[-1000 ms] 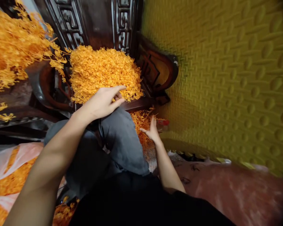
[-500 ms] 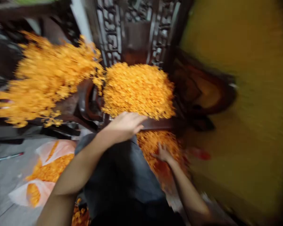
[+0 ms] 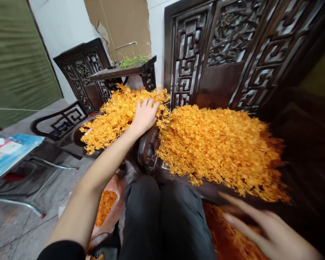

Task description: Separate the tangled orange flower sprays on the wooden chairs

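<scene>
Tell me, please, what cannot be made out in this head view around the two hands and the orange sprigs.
- Left hand: its palm lies on the smaller heap of orange sprigs, so any grasp is hidden.
- Right hand: motion-blurred and cut by the lower edge; fingers spread.
- Orange sprigs beneath the dark carved wooden seat: blurred, partly behind that hand.
- Seat top under the large orange heap: covered by the heap.

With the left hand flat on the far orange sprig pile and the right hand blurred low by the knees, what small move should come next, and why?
Probably curl the left hand shut on a small bunch from the left pile of orange sprigs. Its fingers lie spread on top, gripping nothing yet. The right hand is open and blurred over the loose sprigs below the chair, so it looks free to receive.
</scene>
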A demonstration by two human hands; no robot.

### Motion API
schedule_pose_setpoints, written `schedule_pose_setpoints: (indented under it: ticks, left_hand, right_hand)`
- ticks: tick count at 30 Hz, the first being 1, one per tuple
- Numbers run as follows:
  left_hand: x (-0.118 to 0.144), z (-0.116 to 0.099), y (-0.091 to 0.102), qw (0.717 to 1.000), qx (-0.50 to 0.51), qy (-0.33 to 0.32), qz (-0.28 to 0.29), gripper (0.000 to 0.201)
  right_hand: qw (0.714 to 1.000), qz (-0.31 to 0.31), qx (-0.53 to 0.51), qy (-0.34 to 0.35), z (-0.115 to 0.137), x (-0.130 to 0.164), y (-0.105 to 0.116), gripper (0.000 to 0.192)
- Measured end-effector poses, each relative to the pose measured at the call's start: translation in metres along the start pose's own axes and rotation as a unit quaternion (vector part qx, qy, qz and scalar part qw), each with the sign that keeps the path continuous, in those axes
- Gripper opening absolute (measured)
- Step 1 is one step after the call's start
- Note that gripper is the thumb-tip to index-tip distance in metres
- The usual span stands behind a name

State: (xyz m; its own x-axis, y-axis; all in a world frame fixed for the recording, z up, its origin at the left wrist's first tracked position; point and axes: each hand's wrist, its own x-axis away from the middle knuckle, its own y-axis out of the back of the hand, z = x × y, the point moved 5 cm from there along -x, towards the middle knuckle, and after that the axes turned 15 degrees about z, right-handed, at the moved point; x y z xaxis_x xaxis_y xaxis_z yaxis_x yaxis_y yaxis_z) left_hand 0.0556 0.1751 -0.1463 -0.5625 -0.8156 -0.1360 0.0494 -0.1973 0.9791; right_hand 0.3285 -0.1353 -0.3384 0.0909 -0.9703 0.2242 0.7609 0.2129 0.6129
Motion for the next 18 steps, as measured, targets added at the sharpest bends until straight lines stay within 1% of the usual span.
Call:
schedule_pose_setpoints:
  ticks: [1, 3, 4, 5, 7, 8, 9, 10, 11, 12, 13, 14, 15, 16, 17, 18]
  left_hand:
    - [-0.011, 0.006, -0.005, 0.999, -0.015, 0.022, 0.019, 0.054]
    - [-0.025, 0.015, -0.015, 0.996, -0.013, 0.056, 0.064, 0.049]
    - [-0.029, 0.019, -0.019, 0.995, -0.001, 0.064, 0.082, 0.045]
    - [-0.031, 0.022, -0.022, 0.994, 0.013, 0.066, 0.092, 0.042]
    - [-0.031, 0.026, -0.026, 0.993, 0.042, 0.068, 0.086, 0.036]
    - [-0.029, 0.028, -0.027, 0.993, 0.055, 0.072, 0.077, 0.034]
    - [-0.028, 0.030, -0.028, 0.993, 0.067, 0.077, 0.067, 0.033]
    - [-0.026, 0.031, -0.028, 0.992, 0.078, 0.082, 0.057, 0.033]
    - [-0.025, 0.033, -0.029, 0.991, 0.089, 0.087, 0.049, 0.034]
    - [-0.024, 0.034, -0.030, 0.990, 0.098, 0.089, 0.043, 0.035]
    - [-0.024, 0.035, -0.031, 0.990, 0.104, 0.090, 0.040, 0.037]
    - [-0.023, 0.036, -0.032, 0.989, 0.110, 0.089, 0.040, 0.038]
    - [-0.023, 0.038, -0.033, 0.989, 0.114, 0.088, 0.039, 0.041]
    - [-0.023, 0.039, -0.034, 0.988, 0.118, 0.089, 0.037, 0.044]
    - [-0.023, 0.040, -0.035, 0.988, 0.120, 0.090, 0.034, 0.048]
    - [-0.022, 0.042, -0.036, 0.988, 0.122, 0.095, 0.029, 0.051]
  right_hand:
    - [0.999, 0.000, 0.001, 0.037, 0.035, -0.019, 0.011, 0.053]
    - [0.992, -0.072, 0.010, 0.107, 0.098, -0.060, 0.032, 0.047]
    - [0.983, -0.106, 0.019, 0.148, 0.124, -0.084, 0.039, 0.044]
    - [0.971, -0.136, 0.029, 0.196, 0.147, -0.110, 0.044, 0.042]
    - [0.943, -0.193, 0.049, 0.265, 0.180, -0.166, 0.052, 0.044]
    - [0.931, -0.228, 0.053, 0.280, 0.190, -0.194, 0.056, 0.051]
    - [0.926, -0.249, 0.060, 0.276, 0.197, -0.222, 0.059, 0.062]
    - [0.928, -0.248, 0.081, 0.267, 0.203, -0.249, 0.061, 0.074]
    - [0.934, -0.224, 0.109, 0.257, 0.209, -0.274, 0.061, 0.083]
    - [0.944, -0.187, 0.129, 0.240, 0.214, -0.294, 0.060, 0.085]
    - [0.953, -0.147, 0.145, 0.221, 0.217, -0.310, 0.059, 0.079]
    - [0.960, -0.114, 0.153, 0.203, 0.219, -0.320, 0.058, 0.067]
    - [0.965, -0.093, 0.156, 0.188, 0.221, -0.325, 0.059, 0.053]
    - [0.968, -0.087, 0.155, 0.176, 0.222, -0.326, 0.062, 0.041]
    - [0.969, -0.095, 0.153, 0.168, 0.222, -0.324, 0.068, 0.035]
    - [0.968, -0.113, 0.151, 0.163, 0.221, -0.319, 0.076, 0.034]
